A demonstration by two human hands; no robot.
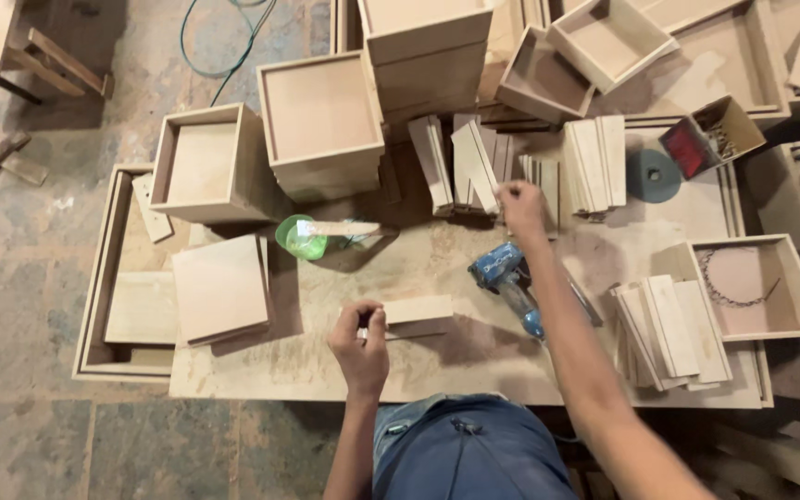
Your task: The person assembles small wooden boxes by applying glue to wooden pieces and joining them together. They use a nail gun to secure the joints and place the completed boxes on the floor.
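Note:
My left hand (361, 338) pinches the left end of a small wooden board (418, 314) that lies on the plywood worktop (344, 356). My right hand (521, 206) reaches far across the worktop to a row of thin wooden slats (474, 167) standing on edge; its fingers touch their tops, and whether it grips one I cannot tell. A blue power tool (504, 274) lies on the worktop under my right forearm.
Open wooden boxes (204, 162) (321, 116) stand at the back left and centre. A green plastic container (301, 236) sits mid-table. Stacked slats (668, 329), a tray with a coiled chain (756, 287), a grey disc (653, 174) and a small carton of screws (710, 137) fill the right.

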